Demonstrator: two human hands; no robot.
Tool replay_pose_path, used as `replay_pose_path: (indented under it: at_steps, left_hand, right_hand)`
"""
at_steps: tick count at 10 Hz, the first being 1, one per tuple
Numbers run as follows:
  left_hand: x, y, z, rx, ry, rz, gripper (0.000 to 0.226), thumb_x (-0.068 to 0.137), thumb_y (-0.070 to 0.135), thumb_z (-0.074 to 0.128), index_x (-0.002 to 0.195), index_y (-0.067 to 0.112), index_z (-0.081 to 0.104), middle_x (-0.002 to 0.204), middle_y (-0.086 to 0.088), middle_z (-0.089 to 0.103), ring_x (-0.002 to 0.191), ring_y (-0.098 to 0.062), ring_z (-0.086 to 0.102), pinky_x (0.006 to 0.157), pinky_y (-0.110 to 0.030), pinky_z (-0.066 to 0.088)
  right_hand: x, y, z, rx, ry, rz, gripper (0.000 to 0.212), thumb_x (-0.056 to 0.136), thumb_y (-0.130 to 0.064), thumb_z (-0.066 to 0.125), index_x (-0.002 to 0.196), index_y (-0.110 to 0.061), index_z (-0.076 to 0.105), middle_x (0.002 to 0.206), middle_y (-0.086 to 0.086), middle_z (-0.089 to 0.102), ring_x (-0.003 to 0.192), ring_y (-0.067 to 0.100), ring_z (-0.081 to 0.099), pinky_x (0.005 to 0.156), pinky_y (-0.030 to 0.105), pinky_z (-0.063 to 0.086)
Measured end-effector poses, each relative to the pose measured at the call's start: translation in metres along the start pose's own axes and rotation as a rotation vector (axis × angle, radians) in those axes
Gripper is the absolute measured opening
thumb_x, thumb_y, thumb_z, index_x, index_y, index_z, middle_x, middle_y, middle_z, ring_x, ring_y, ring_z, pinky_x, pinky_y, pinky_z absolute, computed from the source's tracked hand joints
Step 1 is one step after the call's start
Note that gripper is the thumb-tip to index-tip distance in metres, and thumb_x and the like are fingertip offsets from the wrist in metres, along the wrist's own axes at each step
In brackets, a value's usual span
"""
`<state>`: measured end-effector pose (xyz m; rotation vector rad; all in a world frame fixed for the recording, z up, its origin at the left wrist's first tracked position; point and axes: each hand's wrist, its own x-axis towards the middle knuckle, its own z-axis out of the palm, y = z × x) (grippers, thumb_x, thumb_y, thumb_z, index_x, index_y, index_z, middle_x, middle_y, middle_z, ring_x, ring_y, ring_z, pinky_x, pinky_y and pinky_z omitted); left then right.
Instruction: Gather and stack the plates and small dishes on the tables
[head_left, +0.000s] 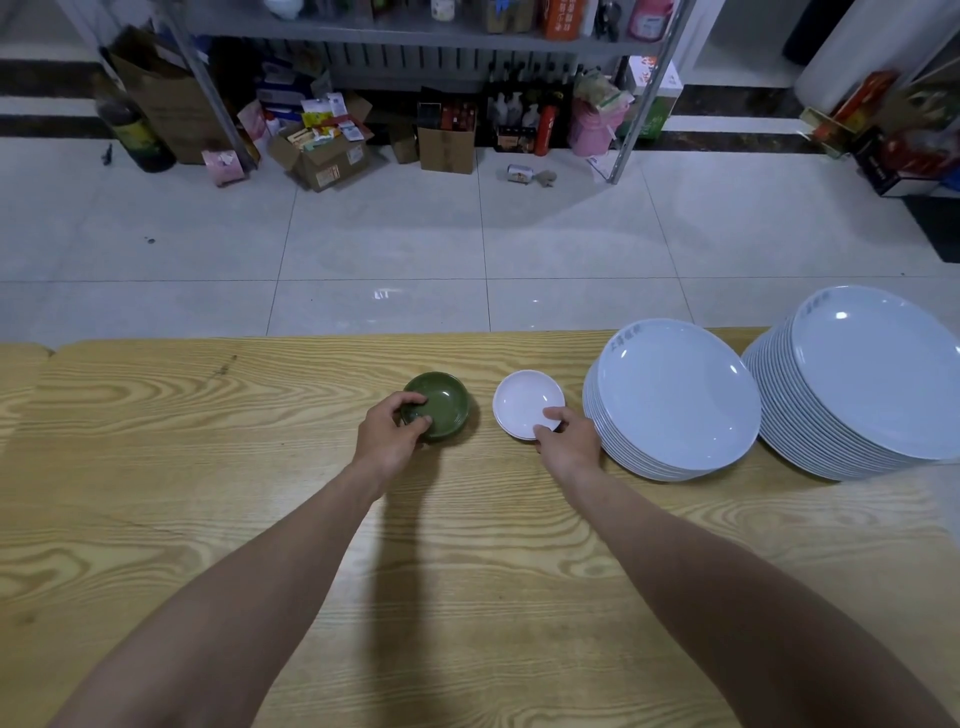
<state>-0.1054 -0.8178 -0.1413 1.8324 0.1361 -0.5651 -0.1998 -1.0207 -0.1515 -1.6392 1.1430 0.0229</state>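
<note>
A small green dish (444, 406) sits on the wooden table (208, 467) near its far edge. My left hand (388, 435) grips the dish's near-left rim, fingers curled over it. Just to the right lies a small white dish (523, 400), and my right hand (569, 441) pinches its near-right rim with thumb and fingers. Two tall stacks of large white plates stand further right: the nearer stack (675, 400) and the far-right stack (878, 379).
Beyond the table's far edge is a tiled floor (415, 234). A metal shelving unit (415, 31) stands at the back with cardboard boxes (322, 156), bottles and bags under it. The table's near and left parts show bare wood.
</note>
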Motion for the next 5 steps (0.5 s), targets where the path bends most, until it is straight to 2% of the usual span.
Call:
replay_pose_path:
  at_steps: [1,2,3,4,5]
  left_hand:
    - [-0.001,0.002,-0.001,0.020,-0.016,0.022,0.025,0.091,0.005,0.065,0.111,0.020,0.069,0.125,-0.006,0.055,0.084,-0.012,0.063,0.076,-0.036,0.060]
    - [-0.007,0.009,-0.004,0.141,-0.022,0.089,0.032,0.092,0.012,0.064,0.123,0.020,0.065,0.121,0.002,0.052,0.082,-0.004,0.055,0.067,-0.012,0.049]
    - [-0.013,0.013,-0.009,0.303,-0.016,0.162,0.034,0.092,0.015,0.065,0.126,0.019,0.063,0.113,0.000,0.052,0.097,-0.014,0.049,0.084,-0.024,0.040]
    - [-0.024,0.019,-0.017,0.400,-0.049,0.176,0.039,0.091,0.019,0.066,0.129,0.022,0.061,0.129,-0.007,0.051,0.107,-0.024,0.057,0.099,-0.035,0.045]
    - [-0.036,0.030,-0.020,0.419,-0.026,0.183,0.039,0.092,0.019,0.065,0.131,0.019,0.059,0.135,-0.005,0.048,0.094,-0.015,0.060,0.089,-0.016,0.043]
  right_hand:
    - [-0.003,-0.002,-0.005,-0.090,-0.031,-0.046,0.036,0.093,-0.012,0.063,0.128,-0.017,0.062,0.131,0.005,0.057,0.116,0.026,0.058,0.092,0.028,0.045]
    - [-0.009,-0.004,-0.009,-0.215,-0.069,-0.109,0.046,0.093,-0.020,0.064,0.138,-0.019,0.055,0.141,0.008,0.051,0.128,0.025,0.048,0.101,0.028,0.036]
    - [-0.018,-0.006,-0.012,-0.335,-0.100,-0.164,0.059,0.094,-0.028,0.063,0.148,-0.020,0.043,0.144,0.011,0.048,0.133,0.027,0.044,0.106,0.032,0.034]
    - [-0.034,-0.011,-0.018,-0.431,-0.085,-0.203,0.063,0.094,-0.030,0.062,0.151,-0.018,0.037,0.143,0.012,0.048,0.131,0.028,0.046,0.100,0.032,0.038]
    - [-0.053,-0.006,-0.025,-0.504,-0.035,-0.280,0.060,0.096,-0.030,0.059,0.149,-0.013,0.037,0.145,0.012,0.045,0.132,0.028,0.044,0.101,0.034,0.039]
